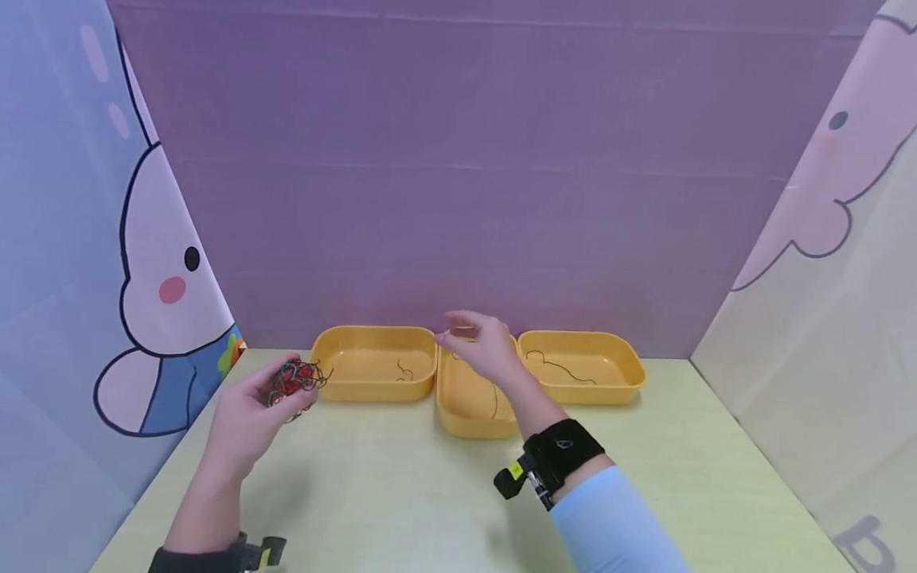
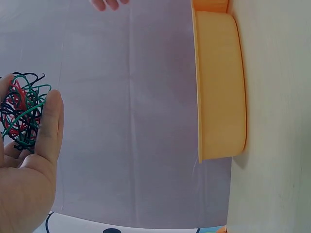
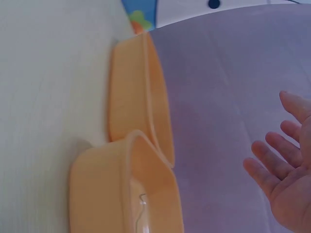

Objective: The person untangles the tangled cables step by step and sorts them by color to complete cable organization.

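Prob. wire tangle (image 2: 22, 114): head/L-wrist only

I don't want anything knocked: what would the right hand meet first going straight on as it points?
Probably the purple sheet behind the yellow trays; the right hand looks raised above their rims, though its depth is unclear.

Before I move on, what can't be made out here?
Middle tray, head view: right hand covers part of its inside.
Wire tangle, head view: left hand hides part.
Left tray, left wrist view: its wall hides the inside.
Loose wires, head view: too thin for exact colours.
Right hand, left wrist view: top edge crops it.
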